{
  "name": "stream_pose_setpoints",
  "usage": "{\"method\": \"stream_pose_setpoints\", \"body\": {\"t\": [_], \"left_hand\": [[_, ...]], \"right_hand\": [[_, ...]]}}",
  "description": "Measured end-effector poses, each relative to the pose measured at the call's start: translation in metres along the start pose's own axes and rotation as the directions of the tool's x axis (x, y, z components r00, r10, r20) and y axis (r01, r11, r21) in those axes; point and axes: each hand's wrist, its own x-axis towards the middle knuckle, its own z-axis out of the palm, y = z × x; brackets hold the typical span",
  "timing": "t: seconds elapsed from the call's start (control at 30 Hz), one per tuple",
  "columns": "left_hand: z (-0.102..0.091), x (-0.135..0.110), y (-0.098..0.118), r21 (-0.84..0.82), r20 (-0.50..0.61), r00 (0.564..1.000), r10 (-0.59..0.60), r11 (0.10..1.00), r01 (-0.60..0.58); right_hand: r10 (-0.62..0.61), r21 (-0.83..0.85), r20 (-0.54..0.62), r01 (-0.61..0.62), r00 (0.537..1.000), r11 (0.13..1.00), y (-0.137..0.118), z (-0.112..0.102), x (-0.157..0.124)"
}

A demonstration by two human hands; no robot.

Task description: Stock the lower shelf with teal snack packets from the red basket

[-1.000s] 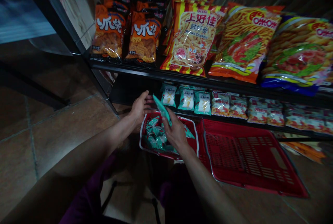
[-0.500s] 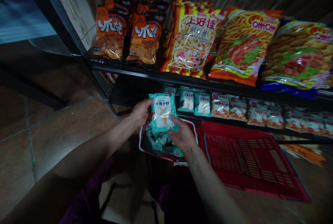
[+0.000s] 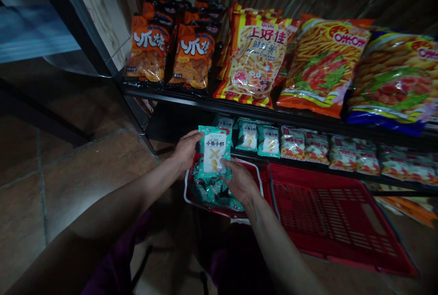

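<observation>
Compared with a second ago, note a small glossy teal-and-white packet (image 3: 215, 153) swung from edge-on to face-on, near upright, over a red plastic basket (image 3: 253, 171) with pale handle. Working left to right: behind left hand (image 3: 186, 149), see lower black shelf (image 3: 167, 123). Left fingertips against packet's upper left edge, partly hidden; cannot tell whether pinching. Below, inside basket, a heap of like teal packets (image 3: 219, 194). At right hand (image 3: 241, 181), thumb across lower right front, fingers behind, packet held between. Beyond, on shelf, teal-and-white packets in a row (image 3: 247, 134), then white-and-red packets (image 3: 292, 142); in front, second red slotted basket (image 3: 325, 208).

Judged light, soft, air-puffed, slick; contents probably brittle. Best taken by both side edges, without squeezing the middle.
</observation>
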Motion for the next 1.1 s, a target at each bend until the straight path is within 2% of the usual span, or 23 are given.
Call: {"method": "stream_pose_setpoints", "body": {"t": [0.23,0.57,0.7,0.8,0.97,1.1], "left_hand": [[0.003,-0.003,0.002,0.003,-0.054,0.998,0.019,1.000,-0.019],[-0.001,0.001,-0.002,0.015,0.022,0.997,0.076,0.997,-0.076],[-0.003,0.004,-0.005,0.041,0.021,0.995,0.100,0.994,-0.101],[-0.004,0.004,-0.007,0.079,0.023,0.996,0.087,0.993,-0.088],[-0.004,0.002,-0.016,0.155,0.082,0.996,0.035,0.987,-0.047],[-0.005,0.001,-0.022,0.161,0.108,0.994,-0.005,0.987,-0.013]], "right_hand": [[-0.007,0.001,-0.014,0.007,1.000,1.000,0.000,0.000,-0.001],[-0.046,-0.053,-0.004,0.046,0.999,0.998,0.003,0.001,0.000],[-0.135,-0.023,-0.016,0.135,0.991,0.991,0.001,0.006,-0.002],[-0.197,-0.011,-0.062,0.196,0.979,0.980,-0.002,0.007,-0.001],[-0.209,0.056,-0.089,0.215,0.974,0.975,-0.003,0.003,0.003],[-0.241,0.088,-0.157,0.256,0.958,0.963,-0.005,0.001,0.005]]}}
